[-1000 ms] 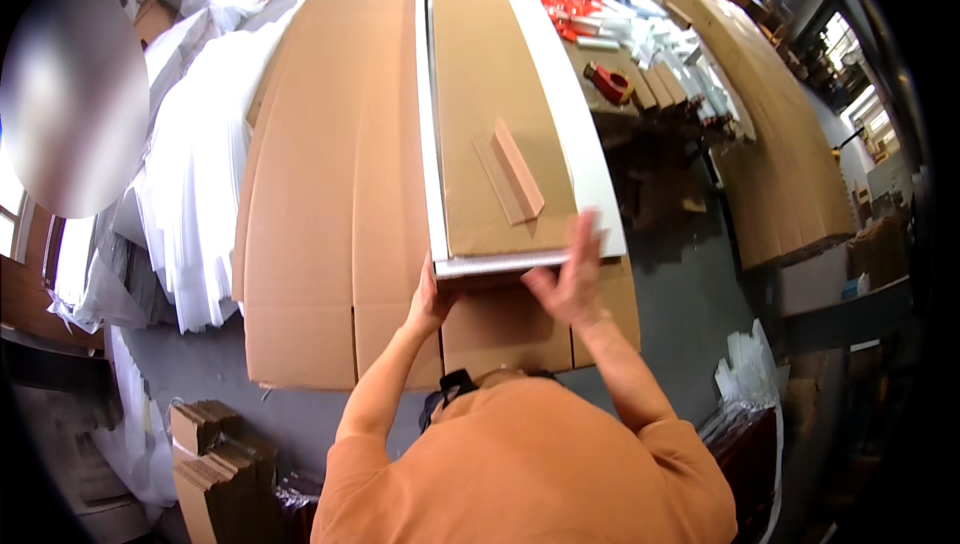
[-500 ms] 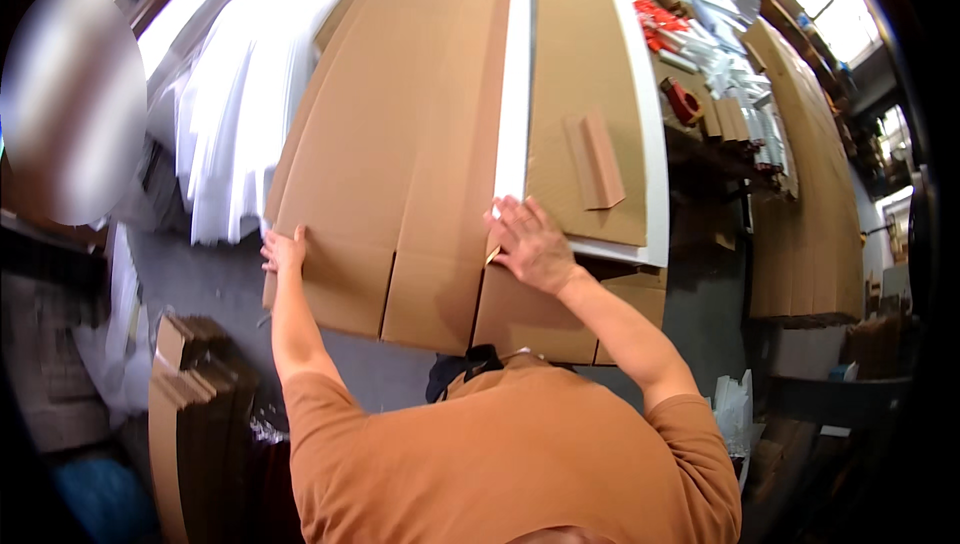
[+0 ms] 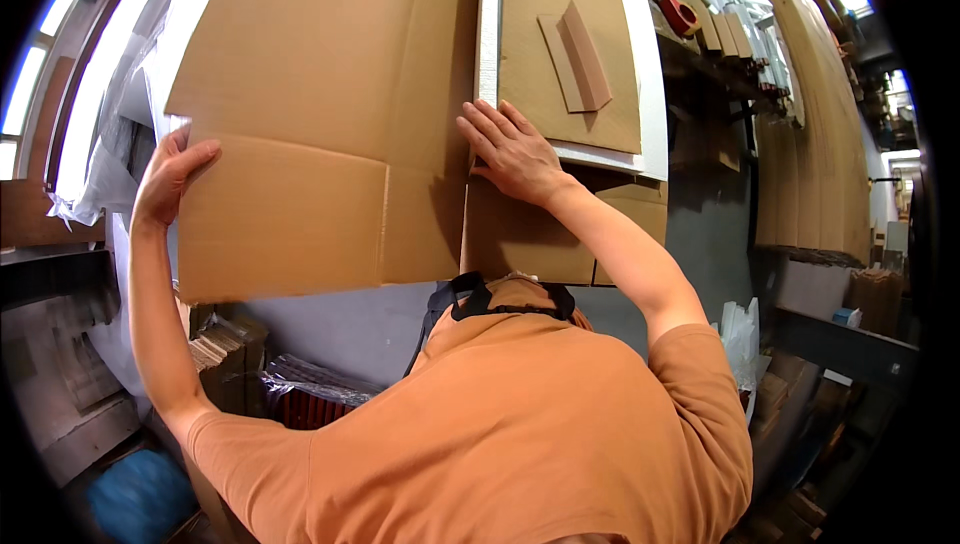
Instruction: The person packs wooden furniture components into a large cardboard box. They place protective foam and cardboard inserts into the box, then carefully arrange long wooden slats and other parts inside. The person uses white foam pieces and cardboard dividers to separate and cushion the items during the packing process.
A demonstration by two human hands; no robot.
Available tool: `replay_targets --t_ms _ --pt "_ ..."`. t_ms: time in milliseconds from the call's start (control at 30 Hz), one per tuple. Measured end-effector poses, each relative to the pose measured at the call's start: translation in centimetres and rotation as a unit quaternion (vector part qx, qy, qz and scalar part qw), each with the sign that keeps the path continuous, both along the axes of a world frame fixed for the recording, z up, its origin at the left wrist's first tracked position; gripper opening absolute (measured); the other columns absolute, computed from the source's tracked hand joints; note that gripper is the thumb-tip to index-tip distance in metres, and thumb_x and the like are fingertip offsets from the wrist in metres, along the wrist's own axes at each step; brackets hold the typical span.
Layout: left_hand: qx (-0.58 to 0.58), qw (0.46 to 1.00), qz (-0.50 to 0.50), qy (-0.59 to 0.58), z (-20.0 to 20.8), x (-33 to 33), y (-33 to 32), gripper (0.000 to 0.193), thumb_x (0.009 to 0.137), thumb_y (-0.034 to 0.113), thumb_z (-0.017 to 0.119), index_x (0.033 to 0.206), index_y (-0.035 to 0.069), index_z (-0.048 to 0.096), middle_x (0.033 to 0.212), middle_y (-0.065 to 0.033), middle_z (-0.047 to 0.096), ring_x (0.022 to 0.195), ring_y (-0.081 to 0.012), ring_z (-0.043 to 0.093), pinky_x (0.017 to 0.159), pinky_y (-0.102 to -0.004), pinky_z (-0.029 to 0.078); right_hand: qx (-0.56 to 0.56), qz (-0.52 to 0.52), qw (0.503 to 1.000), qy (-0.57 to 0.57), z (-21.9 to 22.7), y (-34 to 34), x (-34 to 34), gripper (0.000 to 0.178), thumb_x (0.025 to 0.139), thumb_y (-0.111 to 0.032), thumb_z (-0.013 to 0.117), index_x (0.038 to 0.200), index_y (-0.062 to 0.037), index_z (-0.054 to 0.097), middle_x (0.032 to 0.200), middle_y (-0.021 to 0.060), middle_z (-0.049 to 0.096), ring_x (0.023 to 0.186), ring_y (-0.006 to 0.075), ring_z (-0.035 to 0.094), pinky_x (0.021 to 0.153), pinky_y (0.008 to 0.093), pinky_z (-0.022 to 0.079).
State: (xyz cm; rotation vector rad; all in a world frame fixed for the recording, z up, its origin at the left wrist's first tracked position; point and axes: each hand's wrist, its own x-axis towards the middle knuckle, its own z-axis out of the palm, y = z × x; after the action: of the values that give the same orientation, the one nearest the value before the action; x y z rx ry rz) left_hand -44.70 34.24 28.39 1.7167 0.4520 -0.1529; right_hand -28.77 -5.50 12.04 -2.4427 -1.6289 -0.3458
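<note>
A large brown cardboard sheet (image 3: 300, 64) with crease lines and a slit flap lies in front of me, its left side raised. My left hand (image 3: 172, 182) grips the left edge of that sheet, thumb on the upper face and the other fingers mostly hidden behind it. Flat and with fingers stretched, my right hand (image 3: 512, 152) presses at the fold beside a white foam-like border (image 3: 652, 74). That border frames an inner cardboard panel (image 3: 525, 14), on which a small folded cardboard piece (image 3: 580, 59) rests.
To the right, a shelf holds a red tape dispenser (image 3: 676, 12) and white strips. Tall cardboard sheets (image 3: 815, 164) stand beyond it. White wrapped sheets (image 3: 100, 114) are at the left. Stacked cardboard (image 3: 225, 354) and a blue bundle (image 3: 143, 492) sit at lower left.
The sheet's left side has been lifted and swung up toward me, with my left hand moving outward and upward on its edge. My right hand has shifted slightly farther away along the fold.
</note>
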Motion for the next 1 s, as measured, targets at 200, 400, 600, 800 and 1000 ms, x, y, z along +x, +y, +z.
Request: replay_targets --t_ms 200,400,600,800,1000 --pt "0.175 0.949 -0.114 -0.238 4.2 4.0 -16.4 0.051 0.087 0.030 0.052 0.125 -0.004 0.046 0.115 -0.0122 0.056 0.105 -0.0200 0.054 0.090 -0.0313 0.042 0.037 0.007 0.999 0.025 0.0 -0.9 0.4 0.078 0.074 -0.027 0.070 0.138 -0.0059 0.031 0.139 0.0124 0.039 0.130 0.0244 0.036 0.109 0.0403 0.025" --pt "0.203 0.921 -0.168 -0.288 -3.9 4.9 -23.4 0.050 0.087 0.024 0.051 0.128 -0.004 0.040 0.121 -0.0160 0.049 0.111 -0.0250 0.048 0.093 -0.0389 0.040 0.114 0.045 0.988 0.090 0.3 -0.8 0.4 0.076 0.075 -0.019 0.069 0.138 -0.0069 0.029 0.137 0.0175 0.038 0.126 0.0292 0.039 0.108 0.0395 0.028" --pt "0.106 0.942 -0.211 -0.240 -11.9 7.2 -25.5 0.051 0.088 0.018 0.049 0.131 -0.004 0.035 0.128 -0.0198 0.042 0.118 -0.0300 0.043 0.096 -0.0464 0.038 0.145 0.022 0.972 0.183 0.8 -1.7 0.8 0.074 0.078 -0.012 0.065 0.140 -0.0066 0.024 0.137 0.0182 0.037 0.124 0.0329 0.039 0.109 0.0397 0.028" --pt "-0.091 0.960 -0.185 -0.191 -18.3 7.6 -27.3 0.053 0.089 0.013 0.048 0.134 -0.005 0.029 0.134 -0.0236 0.035 0.124 -0.0350 0.037 0.099 -0.0540 0.036 0.224 0.004 0.813 0.537 2.8 -2.2 2.0 0.064 0.088 -0.015 0.052 0.141 -0.0003 0.018 0.133 0.0243 0.042 0.123 0.0360 0.041 0.103 0.0382 0.033" --pt "-0.412 0.890 -0.064 -0.183 -22.6 8.3 -30.5 0.056 0.087 0.005 0.048 0.137 -0.005 0.023 0.140 -0.0286 0.026 0.128 -0.0431 0.030 0.101 -0.0633 0.033 0.257 -0.041 0.871 0.418 4.6 -1.9 4.8 0.052 0.086 -0.024 0.060 0.126 0.0047 0.042 0.115 0.0235 0.054 0.106 0.0343 0.054 0.088 0.0396 0.045"
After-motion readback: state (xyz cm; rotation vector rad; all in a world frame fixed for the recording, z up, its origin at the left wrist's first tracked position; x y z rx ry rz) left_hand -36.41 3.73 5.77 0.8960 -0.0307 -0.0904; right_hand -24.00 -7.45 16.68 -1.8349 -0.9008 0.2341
